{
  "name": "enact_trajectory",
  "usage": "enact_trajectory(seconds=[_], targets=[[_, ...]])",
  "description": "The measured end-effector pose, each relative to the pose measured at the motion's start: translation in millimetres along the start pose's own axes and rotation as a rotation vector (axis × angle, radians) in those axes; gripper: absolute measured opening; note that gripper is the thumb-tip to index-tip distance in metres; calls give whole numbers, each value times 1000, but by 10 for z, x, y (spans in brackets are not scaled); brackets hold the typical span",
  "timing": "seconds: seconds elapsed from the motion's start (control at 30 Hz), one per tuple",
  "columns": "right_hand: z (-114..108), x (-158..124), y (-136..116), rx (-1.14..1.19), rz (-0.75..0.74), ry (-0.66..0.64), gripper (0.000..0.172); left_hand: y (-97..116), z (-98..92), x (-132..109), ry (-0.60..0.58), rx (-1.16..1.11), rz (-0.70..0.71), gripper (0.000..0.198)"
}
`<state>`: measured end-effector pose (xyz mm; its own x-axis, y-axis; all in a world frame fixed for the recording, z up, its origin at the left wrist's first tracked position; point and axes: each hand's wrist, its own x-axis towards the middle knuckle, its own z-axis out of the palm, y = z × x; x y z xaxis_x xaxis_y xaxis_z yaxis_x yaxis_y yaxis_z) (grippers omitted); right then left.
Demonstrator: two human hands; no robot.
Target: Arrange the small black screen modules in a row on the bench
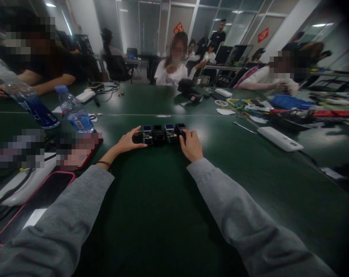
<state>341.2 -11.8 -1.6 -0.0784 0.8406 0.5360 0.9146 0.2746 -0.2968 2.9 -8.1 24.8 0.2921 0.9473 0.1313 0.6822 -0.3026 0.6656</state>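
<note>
Small electronic devices stand side by side in a row on the green table (151, 184). At the row's left end is a circuit board with a small screen (147, 134), beside a black case (158, 134). Further right come a second circuit board (170, 134) and another black case (179, 127). My left hand (127, 141) is spread open at the left end, its thumb tip close to the first board; whether it touches is hard to tell. My right hand (192, 144) has its fingers closed around the right-end black case, partly hiding it.
Left lie a water bottle (76, 111), a larger bottle (32, 100), a red-edged phone (79, 152) and a pink-cased phone (38, 204). To the right are a wrench (245, 127), a white power bank (279, 139) and tangled cables (240, 104). People sit across the table.
</note>
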Motion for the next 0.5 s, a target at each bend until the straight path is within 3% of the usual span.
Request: enact_trajectory(seconds=[0.5], targets=[[30, -2, 27, 8, 11, -8, 48, -99, 23, 30, 9, -61, 37, 106]])
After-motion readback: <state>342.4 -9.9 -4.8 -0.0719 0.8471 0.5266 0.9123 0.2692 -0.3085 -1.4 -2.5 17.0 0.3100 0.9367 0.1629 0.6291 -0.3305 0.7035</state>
